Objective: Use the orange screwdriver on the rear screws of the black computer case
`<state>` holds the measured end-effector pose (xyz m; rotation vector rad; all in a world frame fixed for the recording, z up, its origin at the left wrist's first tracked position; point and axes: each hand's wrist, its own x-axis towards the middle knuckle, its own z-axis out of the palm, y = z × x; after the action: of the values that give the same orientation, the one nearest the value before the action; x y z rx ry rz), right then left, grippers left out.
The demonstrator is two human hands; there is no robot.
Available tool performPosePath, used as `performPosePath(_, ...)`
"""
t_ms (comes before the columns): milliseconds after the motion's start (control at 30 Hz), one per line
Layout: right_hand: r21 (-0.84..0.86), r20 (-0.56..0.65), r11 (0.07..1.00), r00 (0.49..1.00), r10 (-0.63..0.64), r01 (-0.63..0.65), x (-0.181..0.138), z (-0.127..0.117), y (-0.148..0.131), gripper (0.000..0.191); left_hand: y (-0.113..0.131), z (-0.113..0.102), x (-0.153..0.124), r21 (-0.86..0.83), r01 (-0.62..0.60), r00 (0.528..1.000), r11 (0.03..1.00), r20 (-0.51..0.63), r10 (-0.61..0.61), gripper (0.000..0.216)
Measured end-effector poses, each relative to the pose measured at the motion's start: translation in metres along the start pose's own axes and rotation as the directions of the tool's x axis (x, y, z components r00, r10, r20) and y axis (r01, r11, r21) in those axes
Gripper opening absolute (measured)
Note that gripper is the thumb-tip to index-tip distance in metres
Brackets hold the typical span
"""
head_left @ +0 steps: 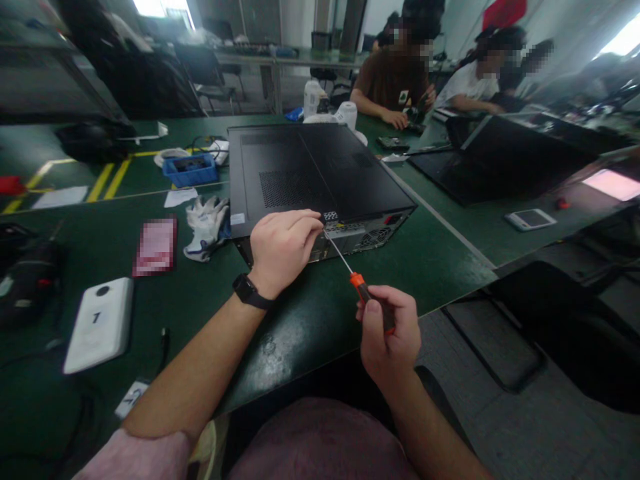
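A black desktop computer case (pixel 310 173) lies flat on the green table (pixel 300 320), its rear panel facing me. My right hand (pixel 387 330) is closed round the orange-and-black handle of a screwdriver (pixel 357 283), whose thin shaft reaches up to the case's rear top edge. My left hand (pixel 283 250), with a black watch at the wrist, is pinched at that same edge right by the screwdriver tip; what its fingertips hold is too small to make out.
White work gloves (pixel 206 225), a blue parts tray (pixel 191 170), a white box marked 1 (pixel 101 323) and a blurred pink card (pixel 155 245) lie left of the case. Other people work at the far side by a second dark case (pixel 505 163). A black chair (pixel 560 327) stands to my right.
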<state>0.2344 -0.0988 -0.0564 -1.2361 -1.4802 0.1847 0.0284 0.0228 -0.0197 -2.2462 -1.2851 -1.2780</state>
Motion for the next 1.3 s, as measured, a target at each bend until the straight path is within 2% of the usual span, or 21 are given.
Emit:
performPosePath(300, 0.019, 0.005, 1.0, 1.0, 0.0, 0.0, -0.0021, -0.0017, 0.0027, 0.017, -0.0005, -0.0005, 0.0002, -0.004, -0.005, 1.0, 1.0, -0.004, 0.005, 0.014)
performPosePath(733, 0.001, -0.012, 0.999, 0.999, -0.033, 0.033, -0.0004, -0.0028, 0.001, 0.016, 0.0003, -0.0029, 0.0001, 0.0, 0.033, 0.998, 0.999, 0.059, -0.033, 0.017)
performPosePath(967, 0.001, -0.019, 1.0, 1.0, -0.012, 0.012, -0.0003, -0.0014, 0.0023, 0.016, 0.0014, -0.0032, 0.0008, 0.01, 0.027, 0.998, 1.0, 0.048, -0.027, 0.007)
performPosePath(1300, -0.009, -0.029, 1.0, 1.0, -0.001, 0.001, -0.0014, -0.0006, 0.0037, 0.017, 0.004, -0.0042, 0.0001, 0.06, 0.092, 0.992, 0.994, 0.08, -0.097, 0.021)
